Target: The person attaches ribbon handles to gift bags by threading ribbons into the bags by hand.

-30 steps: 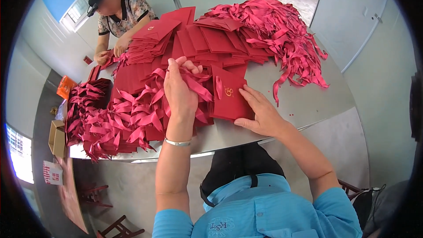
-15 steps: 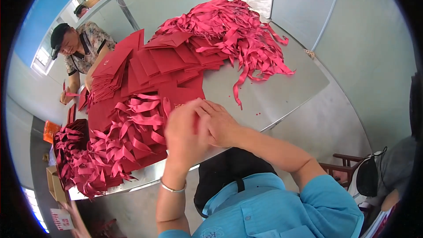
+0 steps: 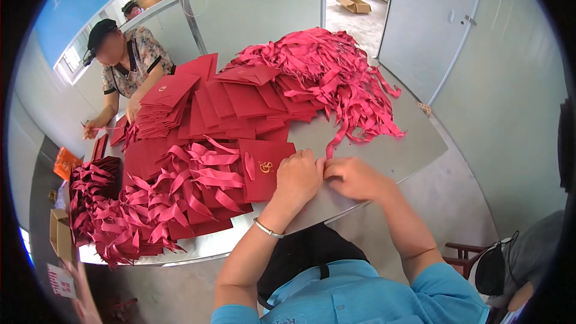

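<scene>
The person wears a blue cloth shirt with short sleeves (image 3: 360, 294) and has a shiny silver metal bracelet (image 3: 267, 228) on the left wrist. The left hand (image 3: 298, 177) covers the right edge of a flat red paper envelope with a gold mark (image 3: 261, 186). Its fingers are curled, and they meet the right hand (image 3: 357, 179) just to the right of the envelope. The right hand's fingers are bent too. I cannot tell if either hand is gripping something, because the fingertips are hidden.

The envelope lies on a smooth grey metal table (image 3: 414, 138), near its front edge. A soft pink ribbon (image 3: 249, 166) shows on the envelope's left part. Left of the envelope are lots of red paper envelopes with shiny pink ribbons (image 3: 156, 204), all close together.

Just past the envelope is a spread-out pile of plain red paper envelopes (image 3: 237, 96). Farther past it, to the right, is a big messy heap of pink cloth ribbons (image 3: 324, 60). Beyond the envelope, to the left, a person in a flowered shirt and black cap (image 3: 141, 54) bends over the table. Farthest past the envelope, through a doorway, an open brown cardboard box (image 3: 353, 5) sits on the floor.
</scene>
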{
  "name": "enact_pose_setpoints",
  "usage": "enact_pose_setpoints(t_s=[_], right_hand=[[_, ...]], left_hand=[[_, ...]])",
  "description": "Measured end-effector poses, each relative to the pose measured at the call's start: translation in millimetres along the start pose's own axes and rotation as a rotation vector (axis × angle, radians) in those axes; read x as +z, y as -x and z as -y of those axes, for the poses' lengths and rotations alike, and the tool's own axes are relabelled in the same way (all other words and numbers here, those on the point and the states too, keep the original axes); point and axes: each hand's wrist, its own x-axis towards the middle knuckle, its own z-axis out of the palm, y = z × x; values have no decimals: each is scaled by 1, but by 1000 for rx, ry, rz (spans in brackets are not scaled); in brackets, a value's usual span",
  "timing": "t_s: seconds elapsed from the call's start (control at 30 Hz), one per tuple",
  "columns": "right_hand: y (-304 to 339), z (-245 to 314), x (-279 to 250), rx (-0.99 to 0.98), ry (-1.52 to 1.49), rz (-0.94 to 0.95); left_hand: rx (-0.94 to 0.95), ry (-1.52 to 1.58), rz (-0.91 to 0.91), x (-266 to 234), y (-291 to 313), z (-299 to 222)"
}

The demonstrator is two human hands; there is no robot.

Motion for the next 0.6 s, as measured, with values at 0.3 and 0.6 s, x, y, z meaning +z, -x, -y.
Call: enact_pose_setpoints(t_s=[0.3, 0.6], right_hand=[[-169, -14, -24, -221, 157, -506], [-280, 11, -30, -382, 404, -201]], left_hand=[[152, -272, -193, 30, 5, 16], [170, -360, -132, 27, 13, 11]])
